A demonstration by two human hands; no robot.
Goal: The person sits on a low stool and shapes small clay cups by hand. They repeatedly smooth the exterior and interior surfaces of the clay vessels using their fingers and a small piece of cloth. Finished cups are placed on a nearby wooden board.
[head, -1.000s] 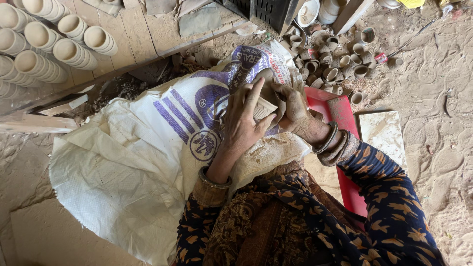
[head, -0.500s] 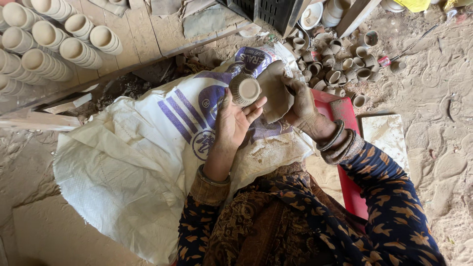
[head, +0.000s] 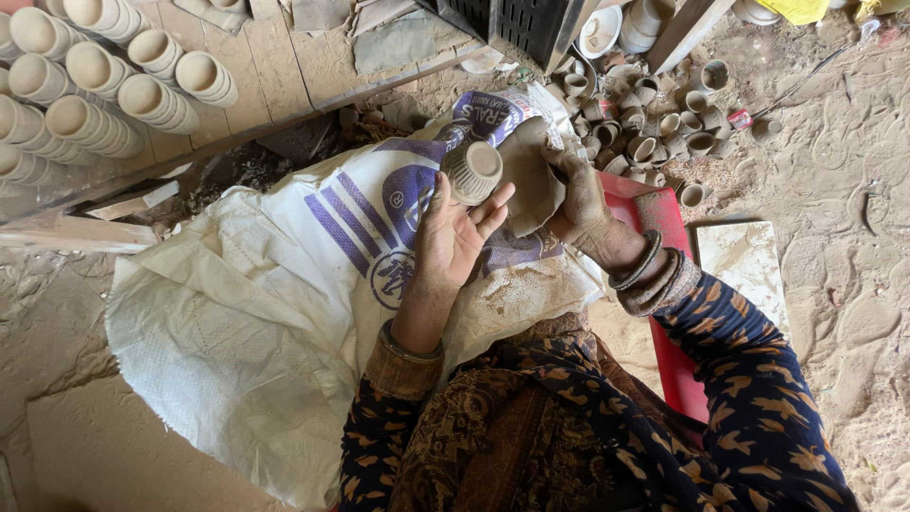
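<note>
With a small ridged clay cup (head: 472, 172) perched on the spread fingertips of your left hand (head: 453, 237) and your right hand (head: 580, 196) clamped on a mould-like clay piece (head: 527, 180) beside it, you seem mid-release.

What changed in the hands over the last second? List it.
The left hand opened away from the right hand and now carries a small ribbed clay cup on its fingertips. The right hand kept its grip on the grey cloth. The white sack and cup rows stayed put.
</note>
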